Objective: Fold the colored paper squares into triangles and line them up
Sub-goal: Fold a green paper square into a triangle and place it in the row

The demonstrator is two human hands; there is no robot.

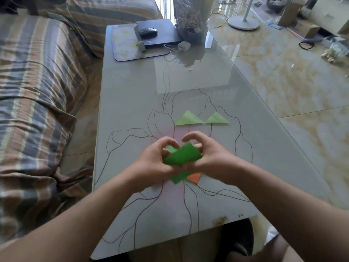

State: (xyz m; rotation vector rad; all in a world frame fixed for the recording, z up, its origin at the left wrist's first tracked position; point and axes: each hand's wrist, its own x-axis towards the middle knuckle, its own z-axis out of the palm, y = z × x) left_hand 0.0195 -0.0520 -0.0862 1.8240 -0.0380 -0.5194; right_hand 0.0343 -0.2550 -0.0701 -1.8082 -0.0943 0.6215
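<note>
A dark green paper square [182, 155] is bent over between both hands above the glass table [132, 103]. My left hand [155, 161] pinches its left side and my right hand [204, 157] pinches its right side. Under my hands lie another dark green sheet [177, 179] and an orange sheet [194, 177], mostly hidden. Two light green folded triangles [188, 119] [217, 120] lie side by side just beyond my hands, tips pointing away.
A striped sofa [37, 82] runs along the table's left side. At the far end sit a black laptop [160, 34] with a mouse [148, 31], a floral mat [124, 48], a white charger [184, 45] and a wrapped bouquet [190, 19].
</note>
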